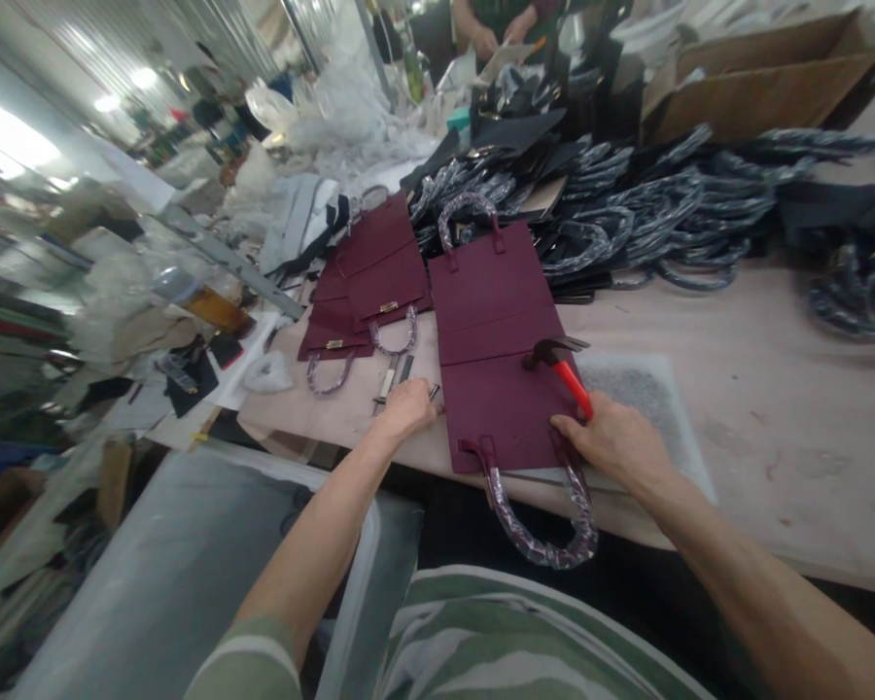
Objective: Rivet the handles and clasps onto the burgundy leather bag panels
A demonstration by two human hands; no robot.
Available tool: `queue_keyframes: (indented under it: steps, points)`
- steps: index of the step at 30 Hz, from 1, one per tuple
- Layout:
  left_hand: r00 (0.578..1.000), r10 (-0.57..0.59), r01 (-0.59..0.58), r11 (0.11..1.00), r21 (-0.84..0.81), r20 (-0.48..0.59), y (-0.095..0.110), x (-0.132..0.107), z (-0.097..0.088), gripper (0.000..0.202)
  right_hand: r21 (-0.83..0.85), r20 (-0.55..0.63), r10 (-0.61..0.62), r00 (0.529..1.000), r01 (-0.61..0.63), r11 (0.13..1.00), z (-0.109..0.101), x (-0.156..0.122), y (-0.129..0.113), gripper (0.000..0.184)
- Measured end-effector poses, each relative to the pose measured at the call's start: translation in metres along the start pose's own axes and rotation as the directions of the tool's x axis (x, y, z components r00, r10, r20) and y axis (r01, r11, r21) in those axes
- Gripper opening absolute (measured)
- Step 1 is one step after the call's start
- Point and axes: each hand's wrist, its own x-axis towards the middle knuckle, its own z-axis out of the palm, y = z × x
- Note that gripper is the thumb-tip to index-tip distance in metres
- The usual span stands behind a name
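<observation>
My right hand [616, 439] is closed round the red handle of a claw hammer [570, 381]. The hammer's head is over the lower half of a maroon bag panel [497, 321], laid flat with a plastic-wrapped handle at each end. The near handle [546, 544] hangs past the table edge. My left hand [406, 408] is closed just left of the panel, and a thin metal rod [435, 392] sticks out of its fingers; the rest of that tool is hidden. Close beyond this hand, slim metal tools [394, 375] lie on the table.
More maroon bag panels [379, 262] with gold-coloured clasps lie to the left. Black bag pieces with wrapped handles [648, 209] are heaped at the back, beside a cardboard box [765, 83]. A speckled slab [631, 399] lies partly under the panel. Across the table are another person's hands [503, 37].
</observation>
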Motion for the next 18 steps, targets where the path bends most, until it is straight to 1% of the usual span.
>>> queue_keyframes:
  steps: [3, 5, 8, 10, 12, 14, 15, 18]
  points:
    - [1.0, -0.019, 0.019, 0.999, -0.031, 0.018, -0.002, 0.008, 0.0, 0.018, 0.013, -0.005, -0.005, 1.0, 0.005, 1.0, 0.001, -0.001, 0.002, 0.043]
    - [1.0, -0.029, 0.029, 0.999, -0.046, 0.002, -0.009, 0.009, 0.001, 0.013, 0.033, -0.005, -0.006, 1.0, 0.006, 0.999, 0.002, -0.001, 0.002, 0.043]
    - [0.998, -0.045, 0.041, 0.996, -0.075, -0.042, -0.021, 0.006, 0.004, 0.019, 0.065, -0.006, 0.008, 1.0, -0.008, 0.998, 0.002, -0.003, 0.002, 0.044]
    - [0.997, -0.057, 0.051, 0.993, -0.106, -0.055, -0.025, 0.005, 0.006, 0.026, 0.075, -0.008, 0.018, 1.0, -0.017, 0.997, 0.001, -0.003, 0.001, 0.045]
    - [0.994, -0.092, 0.082, 0.987, -0.14, -0.066, -0.023, 0.005, 0.009, 0.028, 0.078, -0.007, 0.023, 1.0, -0.022, 0.997, 0.002, -0.003, 0.001, 0.044]
    - [0.988, -0.134, 0.118, 0.977, -0.178, -0.08, -0.017, 0.007, 0.011, 0.023, 0.079, -0.001, 0.024, 1.0, -0.024, 0.997, 0.002, -0.003, 0.001, 0.044]
    - [0.985, -0.151, 0.131, 0.971, -0.199, -0.088, -0.013, 0.008, 0.013, 0.024, 0.081, 0.002, 0.022, 1.0, -0.022, 0.996, 0.003, -0.002, 0.002, 0.044]
    - [0.976, -0.184, 0.145, 0.95, -0.278, -0.117, -0.004, 0.008, 0.015, 0.042, 0.085, -0.006, 0.015, 1.0, -0.015, 0.996, 0.003, -0.001, 0.003, 0.044]
